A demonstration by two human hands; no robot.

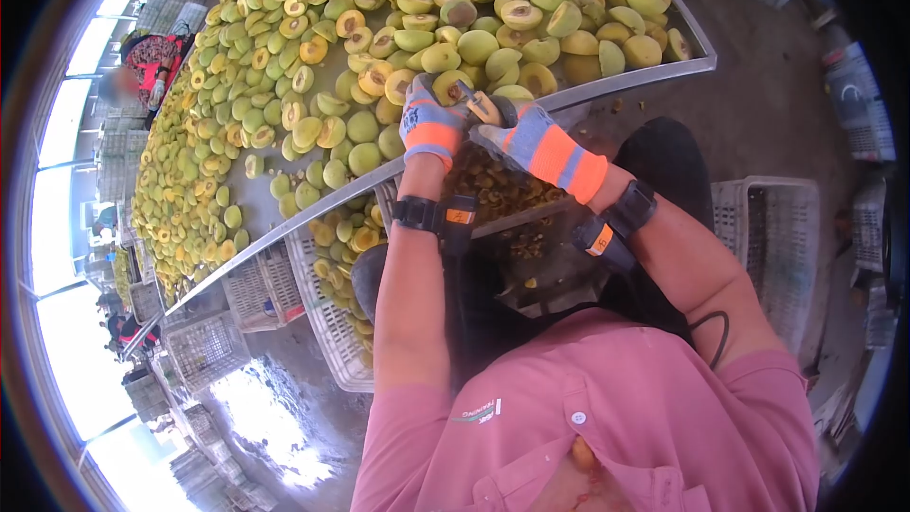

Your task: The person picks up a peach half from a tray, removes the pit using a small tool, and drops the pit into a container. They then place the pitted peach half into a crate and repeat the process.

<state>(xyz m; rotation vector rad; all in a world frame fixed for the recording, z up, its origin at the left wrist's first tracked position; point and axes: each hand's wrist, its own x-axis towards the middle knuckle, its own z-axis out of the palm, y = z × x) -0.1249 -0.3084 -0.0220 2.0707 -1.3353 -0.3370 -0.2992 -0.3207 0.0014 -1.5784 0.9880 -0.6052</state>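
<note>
Halved yellow-green fruits (363, 156), some showing brown pit hollows, cover a metal table (248, 175). At its near edge, my left hand (432, 125), in a grey and orange glove, has its fingers closed around a fruit half (447, 88). My right hand (540, 149), gloved the same way, is closed on a small tool with a tan wooden handle (483, 107). The tool's dark tip points toward the fruit in my left hand. The two hands are close together over the table's rim.
Below the edge, a white crate (327, 322) holds fruit halves, beside a container of brown pits and scraps (502, 180). An empty-looking crate (773, 246) stands at the right. More crates (204, 351) stand at lower left. Another person (152, 66) is across the table at far left.
</note>
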